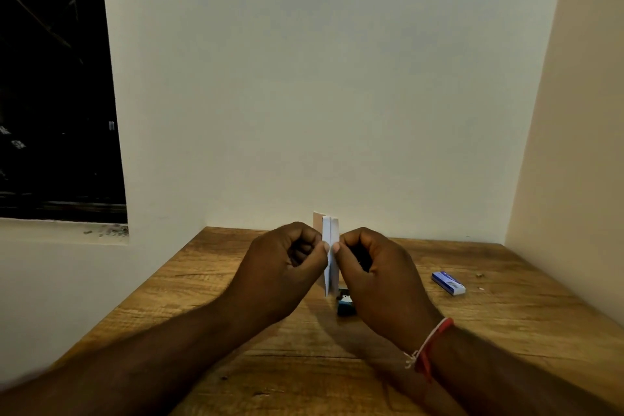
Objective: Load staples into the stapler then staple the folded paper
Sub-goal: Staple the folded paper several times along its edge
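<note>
Here, both hands [329,267] pinching thin folded paper [330,246], grainy wooden table [202,297]

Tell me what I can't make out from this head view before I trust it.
- Stapler: mostly behind the right hand; open or loaded, unclear.
- Folded paper: seen edge-on, both hands' grip covers its middle; any staple is hidden. Left hand on its other side.
- Staple box: label too small to read; contents unseen.
- Table: near edge cut off by the frame bottom and the forearms.
</note>
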{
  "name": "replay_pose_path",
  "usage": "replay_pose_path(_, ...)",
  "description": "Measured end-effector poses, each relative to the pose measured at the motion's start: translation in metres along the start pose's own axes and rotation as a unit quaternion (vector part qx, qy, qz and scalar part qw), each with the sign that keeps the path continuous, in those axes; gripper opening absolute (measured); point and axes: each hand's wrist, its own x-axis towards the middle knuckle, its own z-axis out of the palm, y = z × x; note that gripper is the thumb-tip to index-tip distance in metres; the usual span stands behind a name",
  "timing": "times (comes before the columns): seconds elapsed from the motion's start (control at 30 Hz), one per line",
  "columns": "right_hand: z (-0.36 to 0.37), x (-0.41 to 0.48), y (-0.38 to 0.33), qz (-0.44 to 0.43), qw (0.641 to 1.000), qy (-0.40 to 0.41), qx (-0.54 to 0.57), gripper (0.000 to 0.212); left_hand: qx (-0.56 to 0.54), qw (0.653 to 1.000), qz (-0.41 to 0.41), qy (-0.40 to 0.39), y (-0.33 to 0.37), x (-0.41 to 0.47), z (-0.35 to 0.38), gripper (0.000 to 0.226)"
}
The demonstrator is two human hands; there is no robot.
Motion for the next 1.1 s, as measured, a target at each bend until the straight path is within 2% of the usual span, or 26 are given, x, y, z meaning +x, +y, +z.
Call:
replay_pose_path(0.1,-0.0021,0.0032,0.0022,0.008,1.000,-0.007,0.028,0.017,-0.014,1.000,-0.006,-0.011,0.0000,0.0003,-0.0024,0.014)
replay_pose_path(0.37,-0.0039,0.0026,0.0016,-0.004,0.999,0.000,0.035,0.015,0.044,0.999,0.020,-0.007,0.0021,-0.0039,0.0006,0.020)
replay_pose_path(0.47,-0.0027,0.0011,0.0011,-0.016,1.000,0.010,0.010,0.009,0.020,1.000,0.009,-0.003,0.0018,-0.0016,-0.0019,0.018)
replay_pose_path(0.6,-0.0024,0.0019,0.0027,-0.007,1.000,0.002,-0.024,0.016,0.025,1.000,0.002,-0.019,-0.0010,0.0002,-0.0040,0.018)
replay_pose_path(0.9,-0.0041,0.0050,0.0085,0.034,0.998,-0.032,0.042,0.017,0.025,0.999,-0.012,-0.033,-0.0008,-0.0019,-0.0016,0.012)
replay_pose_path(1.1,-0.0094,0.0052,0.0041,0.045,0.994,-0.046,0.087,0.019,-0.024,0.998,-0.028,-0.059,-0.0002,0.0013,-0.0084,0.015)
